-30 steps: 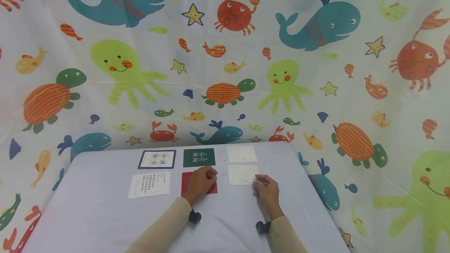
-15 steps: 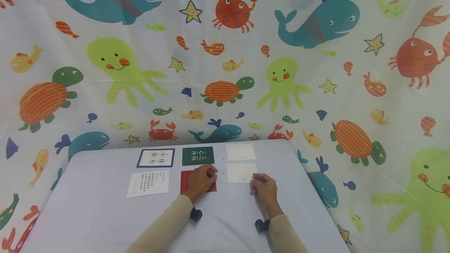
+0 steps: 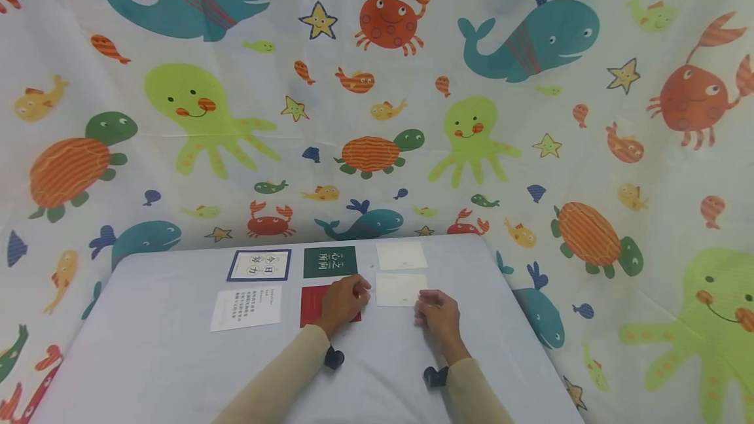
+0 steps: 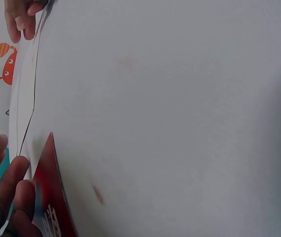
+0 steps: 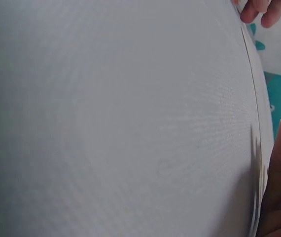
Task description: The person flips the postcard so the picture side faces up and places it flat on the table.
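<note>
Resting curled on the red card (image 3: 311,305), the left hand (image 3: 343,301) has the blank card (image 3: 400,288) at 3 o'clock, its lower right corner pinched by the right hand (image 3: 436,315).

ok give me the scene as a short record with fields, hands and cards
left hand: rests on the red card, fingers curled over it
right hand: fingers at the near right corner of the near blank white card
far row: blue-bordered card, dark green card, far blank white card
near row, left: white text card
surface: grey table
</note>
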A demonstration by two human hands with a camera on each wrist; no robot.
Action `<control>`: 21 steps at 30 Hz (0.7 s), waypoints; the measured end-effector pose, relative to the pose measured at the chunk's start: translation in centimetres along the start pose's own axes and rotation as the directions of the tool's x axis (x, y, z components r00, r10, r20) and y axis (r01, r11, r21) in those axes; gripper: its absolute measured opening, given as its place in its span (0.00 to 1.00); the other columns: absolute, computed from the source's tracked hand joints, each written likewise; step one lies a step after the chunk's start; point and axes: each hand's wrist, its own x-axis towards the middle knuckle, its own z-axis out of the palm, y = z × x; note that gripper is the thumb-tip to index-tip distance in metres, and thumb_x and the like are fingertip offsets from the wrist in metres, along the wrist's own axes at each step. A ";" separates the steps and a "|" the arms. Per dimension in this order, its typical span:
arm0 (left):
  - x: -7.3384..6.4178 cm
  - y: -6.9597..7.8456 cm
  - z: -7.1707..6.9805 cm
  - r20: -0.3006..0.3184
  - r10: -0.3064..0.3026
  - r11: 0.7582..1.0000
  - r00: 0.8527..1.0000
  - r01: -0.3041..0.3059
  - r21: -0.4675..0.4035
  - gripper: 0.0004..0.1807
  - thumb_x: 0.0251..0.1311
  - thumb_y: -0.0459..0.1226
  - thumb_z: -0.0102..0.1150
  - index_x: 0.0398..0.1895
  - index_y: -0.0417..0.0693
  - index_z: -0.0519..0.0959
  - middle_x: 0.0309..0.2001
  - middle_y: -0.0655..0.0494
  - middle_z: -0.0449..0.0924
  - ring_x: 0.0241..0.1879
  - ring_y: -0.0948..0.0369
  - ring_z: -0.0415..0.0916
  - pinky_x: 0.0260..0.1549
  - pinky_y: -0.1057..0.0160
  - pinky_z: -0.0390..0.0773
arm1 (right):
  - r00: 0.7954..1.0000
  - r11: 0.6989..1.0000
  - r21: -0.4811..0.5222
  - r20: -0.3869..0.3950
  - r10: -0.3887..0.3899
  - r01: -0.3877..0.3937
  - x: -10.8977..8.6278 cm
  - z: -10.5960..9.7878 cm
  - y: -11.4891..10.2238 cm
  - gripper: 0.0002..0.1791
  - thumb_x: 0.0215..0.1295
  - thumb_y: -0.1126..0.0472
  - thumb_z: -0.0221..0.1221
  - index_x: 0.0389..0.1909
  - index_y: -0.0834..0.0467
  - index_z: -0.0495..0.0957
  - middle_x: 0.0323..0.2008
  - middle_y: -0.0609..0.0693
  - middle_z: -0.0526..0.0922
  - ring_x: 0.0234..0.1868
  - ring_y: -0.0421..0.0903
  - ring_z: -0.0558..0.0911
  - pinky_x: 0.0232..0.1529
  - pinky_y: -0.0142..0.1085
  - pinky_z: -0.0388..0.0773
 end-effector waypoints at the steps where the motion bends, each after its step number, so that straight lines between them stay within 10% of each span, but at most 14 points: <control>1: 0.0 0.0 0.1 0.002 0.001 1.000 1.000 -0.001 0.001 0.12 0.62 0.40 0.74 0.48 0.57 0.86 0.43 0.58 0.88 0.42 0.59 0.82 0.48 0.54 0.86 | 1.000 1.000 -0.004 -0.005 -0.004 0.004 0.0 0.0 0.0 0.15 0.63 0.68 0.67 0.51 0.59 0.86 0.45 0.57 0.86 0.32 0.46 0.88 0.30 0.36 0.87; 21: 0.4 1.0 0.4 0.009 -0.031 0.998 0.999 0.032 -0.045 0.10 0.63 0.40 0.73 0.47 0.57 0.86 0.49 0.56 0.90 0.50 0.53 0.86 0.52 0.47 0.87 | 0.999 1.000 -0.002 -0.054 0.006 -0.006 0.4 -0.6 -1.2 0.15 0.64 0.69 0.66 0.52 0.61 0.85 0.45 0.58 0.86 0.27 0.44 0.87 0.29 0.35 0.86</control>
